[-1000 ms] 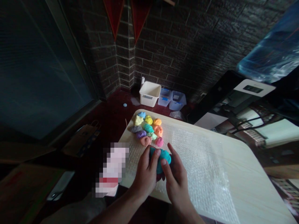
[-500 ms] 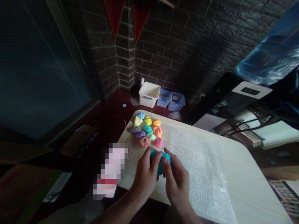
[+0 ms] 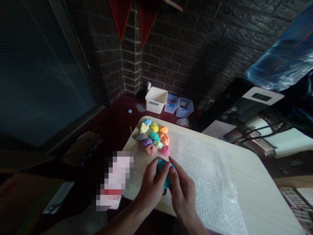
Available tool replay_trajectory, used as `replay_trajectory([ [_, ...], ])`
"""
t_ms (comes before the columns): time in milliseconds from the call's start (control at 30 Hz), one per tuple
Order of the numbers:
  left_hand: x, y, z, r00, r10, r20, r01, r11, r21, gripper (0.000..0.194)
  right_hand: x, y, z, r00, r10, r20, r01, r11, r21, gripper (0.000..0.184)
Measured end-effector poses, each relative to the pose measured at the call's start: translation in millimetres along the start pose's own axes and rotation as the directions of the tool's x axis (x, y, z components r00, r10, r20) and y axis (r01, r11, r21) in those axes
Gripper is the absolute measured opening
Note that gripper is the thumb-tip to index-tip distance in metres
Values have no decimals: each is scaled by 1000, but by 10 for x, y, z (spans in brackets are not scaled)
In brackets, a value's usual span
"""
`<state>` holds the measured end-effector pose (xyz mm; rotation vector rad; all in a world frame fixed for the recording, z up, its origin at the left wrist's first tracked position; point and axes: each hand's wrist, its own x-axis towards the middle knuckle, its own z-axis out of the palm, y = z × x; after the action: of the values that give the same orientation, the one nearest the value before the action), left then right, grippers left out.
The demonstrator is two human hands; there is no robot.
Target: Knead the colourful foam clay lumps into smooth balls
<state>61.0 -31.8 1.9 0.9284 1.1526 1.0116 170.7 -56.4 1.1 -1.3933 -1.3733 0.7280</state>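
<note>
Between both hands, above the table's near side, is a teal lump of modelling clay (image 3: 161, 165). My left hand (image 3: 152, 184) wraps round its left side, thumb pressed on top. From the right, my right hand (image 3: 182, 187) grips the same lump, its thumb close beside the left one. Fingers cover much of the clay. Just beyond the hands sit several clay lumps in a cluster, among them a pink lump (image 3: 165, 150), a salmon lump (image 3: 151, 149), a purple lump (image 3: 146, 142), a green-teal lump (image 3: 154, 135) and an orange lump (image 3: 164, 139).
Bubble wrap (image 3: 207, 176) covers part of the pale wooden table (image 3: 254, 182). On the floor beyond stand a white basket (image 3: 156, 106) and two clear bins (image 3: 184, 111). A water dispenser (image 3: 259, 96) is at right, and a paper bag (image 3: 81, 147) at left.
Both hands have squeezed closer together, with the thumbs meeting over the teal clay and less of it showing. My right fingers have moved inward. The clay cluster stays in place.
</note>
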Motion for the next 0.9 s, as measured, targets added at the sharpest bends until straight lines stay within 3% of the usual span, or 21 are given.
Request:
replay_trajectory([
  [267,-59,49,49,996,-81,40,84,992,-93,46,-23,-27,-80,997,-82,6,82,996,-41,45],
  [600,-94,30,11,990,-139,18,140,984,-106,49,-9,-72,-78,990,-11,142,3,998,55,36],
  [800,-35,59,59,961,-263,87,275,873,-404,48,23,-5,-155,999,-42,4,42,998,-36,36],
  [900,-13,-4,59,972,-225,69,233,890,-392,50,51,17,-160,997,-22,73,27,997,-74,40],
])
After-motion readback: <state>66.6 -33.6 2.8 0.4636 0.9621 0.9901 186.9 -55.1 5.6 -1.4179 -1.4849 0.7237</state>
